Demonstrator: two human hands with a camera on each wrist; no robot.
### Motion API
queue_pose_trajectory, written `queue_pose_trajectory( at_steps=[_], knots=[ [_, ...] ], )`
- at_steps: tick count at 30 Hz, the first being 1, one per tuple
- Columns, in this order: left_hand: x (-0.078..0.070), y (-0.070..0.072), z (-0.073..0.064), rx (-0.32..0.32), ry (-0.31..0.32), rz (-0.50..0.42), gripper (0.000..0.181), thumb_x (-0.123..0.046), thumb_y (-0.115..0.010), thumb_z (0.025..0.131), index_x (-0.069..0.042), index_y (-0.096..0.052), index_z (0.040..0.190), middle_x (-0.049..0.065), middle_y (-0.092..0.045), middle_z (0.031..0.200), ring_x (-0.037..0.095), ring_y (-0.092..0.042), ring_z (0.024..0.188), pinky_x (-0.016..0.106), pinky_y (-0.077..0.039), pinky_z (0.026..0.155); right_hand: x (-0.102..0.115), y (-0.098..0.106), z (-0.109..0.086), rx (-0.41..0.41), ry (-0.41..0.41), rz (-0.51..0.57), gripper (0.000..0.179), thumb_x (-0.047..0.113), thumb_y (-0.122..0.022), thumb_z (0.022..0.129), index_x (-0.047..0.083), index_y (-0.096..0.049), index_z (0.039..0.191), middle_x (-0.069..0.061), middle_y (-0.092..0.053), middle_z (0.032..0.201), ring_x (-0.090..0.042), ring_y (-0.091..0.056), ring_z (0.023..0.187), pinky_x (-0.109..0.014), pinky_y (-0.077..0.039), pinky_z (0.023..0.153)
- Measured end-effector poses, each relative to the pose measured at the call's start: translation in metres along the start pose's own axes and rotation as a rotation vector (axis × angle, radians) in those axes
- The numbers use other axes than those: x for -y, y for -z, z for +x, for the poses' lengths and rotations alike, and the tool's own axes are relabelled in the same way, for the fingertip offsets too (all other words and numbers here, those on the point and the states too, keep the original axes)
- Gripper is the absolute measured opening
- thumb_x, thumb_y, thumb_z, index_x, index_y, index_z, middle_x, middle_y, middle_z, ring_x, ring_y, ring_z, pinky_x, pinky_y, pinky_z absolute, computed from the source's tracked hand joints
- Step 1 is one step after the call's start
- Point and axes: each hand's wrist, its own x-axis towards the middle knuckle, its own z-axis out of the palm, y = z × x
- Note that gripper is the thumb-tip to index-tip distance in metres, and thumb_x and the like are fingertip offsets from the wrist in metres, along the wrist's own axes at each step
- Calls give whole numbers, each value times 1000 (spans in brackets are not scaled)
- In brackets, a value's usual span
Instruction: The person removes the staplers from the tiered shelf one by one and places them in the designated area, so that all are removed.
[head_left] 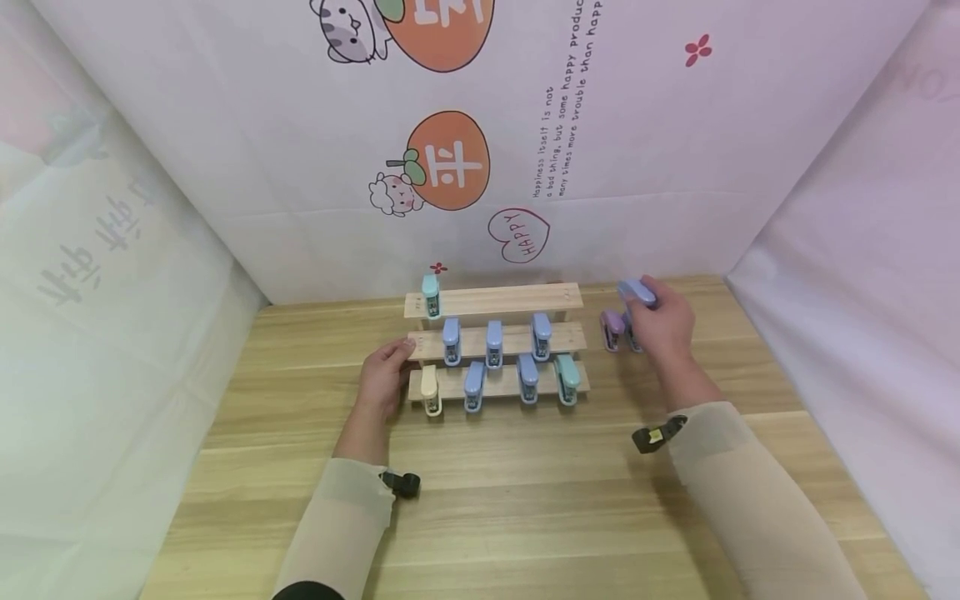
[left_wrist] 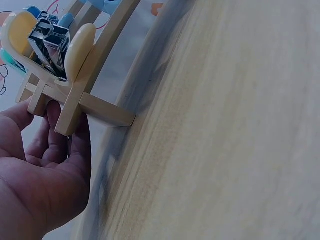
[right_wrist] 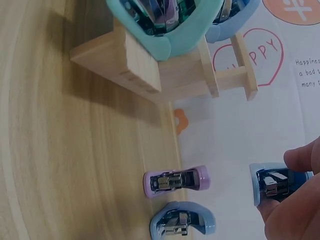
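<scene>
In the head view, my right hand (head_left: 669,321) pinches a blue mini stapler (head_left: 637,292) between thumb and fingers, raised above the table to the right of the rack. Below it a purple stapler (head_left: 612,323) and a second blue stapler (right_wrist: 159,226) rest on the table side by side. My left hand (head_left: 382,379) grips the left end of a three-tier wooden rack (head_left: 502,300), its thumb and fingers around the end pieces in the left wrist view. A cream stapler (left_wrist: 80,50) stands just above that hand, on the lowest tier.
One mint stapler (head_left: 431,292) is on the top tier's left end. Three blue staplers (head_left: 493,342) line the middle tier. Two blue ones and a mint stapler (head_left: 567,377) share the bottom tier with the cream one. A printed white cloth (head_left: 300,183) hangs behind the wooden table (head_left: 525,483).
</scene>
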Motion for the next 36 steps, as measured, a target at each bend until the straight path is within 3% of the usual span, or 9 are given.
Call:
queue_pose_trajectory(
  at_steps=[9, 19, 29, 36],
  knots=[
    [2, 1, 1, -2, 4, -23, 48, -32, -74, 99, -1, -65, 134, 15, -65, 134, 27, -66, 116, 36, -56, 102, -9, 2, 2, -24, 3, -21, 54, 28, -64, 101, 13, -53, 152, -16, -51, 154, -37, -47, 142, -48, -39, 119],
    [1, 0, 0, -1, 1, -19, 49, -32, -74, 99, -1, -64, 135, 15, -65, 135, 28, -66, 118, 36, -55, 104, -20, 5, 7, -14, -49, -15, 57, 30, -63, 102, 17, -49, 155, -17, -48, 157, -39, -47, 142, -50, -41, 118],
    [0, 0, 0, 14, -4, -3, 53, -35, -74, 98, 0, -63, 136, 16, -62, 140, 29, -62, 127, 37, -52, 108, -31, 7, 10, -14, -66, 10, 56, 27, -63, 102, 18, -47, 156, -15, -46, 159, -38, -46, 143, -50, -42, 117],
    [1, 1, 1, 13, -5, -2, 53, -36, -74, 98, 0, -63, 137, 16, -64, 137, 28, -64, 122, 37, -54, 106, -37, 9, 12, -20, -89, 8, 57, 27, -62, 102, 18, -46, 157, -13, -45, 159, -36, -46, 143, -49, -42, 117]
  ],
)
